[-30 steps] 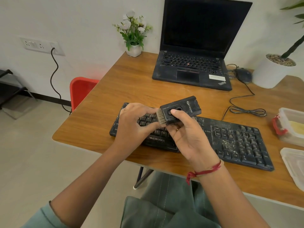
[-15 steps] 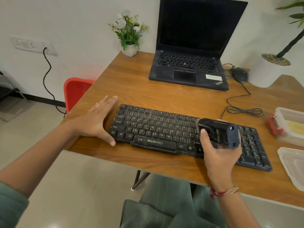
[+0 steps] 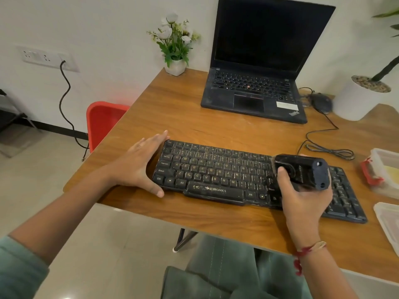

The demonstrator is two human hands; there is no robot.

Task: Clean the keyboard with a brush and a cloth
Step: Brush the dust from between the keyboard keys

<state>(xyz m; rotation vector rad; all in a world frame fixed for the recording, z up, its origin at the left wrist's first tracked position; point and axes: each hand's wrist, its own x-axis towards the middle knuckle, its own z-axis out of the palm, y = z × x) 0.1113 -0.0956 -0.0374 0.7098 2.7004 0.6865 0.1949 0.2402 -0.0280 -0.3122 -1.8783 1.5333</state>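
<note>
A dusty black keyboard (image 3: 216, 171) lies along the front of the wooden table (image 3: 194, 124). My left hand (image 3: 140, 162) is flat against the keyboard's left end, fingers straight, thumb at its front corner. My right hand (image 3: 302, 197) grips a black block-shaped brush (image 3: 302, 171) over the keyboard's right part, bristle end pointing left and down onto the keys. No cloth is in view.
A black laptop (image 3: 254, 91) stands open at the back, a mouse (image 3: 321, 102) and its cable to its right. A small flower pot (image 3: 176, 65), a white plant pot (image 3: 358, 102), plastic containers (image 3: 386, 169) at the right edge, and a red chair (image 3: 103, 119) left.
A second ago both hands held the brush over the keyboard's left part. My left hand has moved to the keyboard's left end, and my right hand has carried the brush to the right part.
</note>
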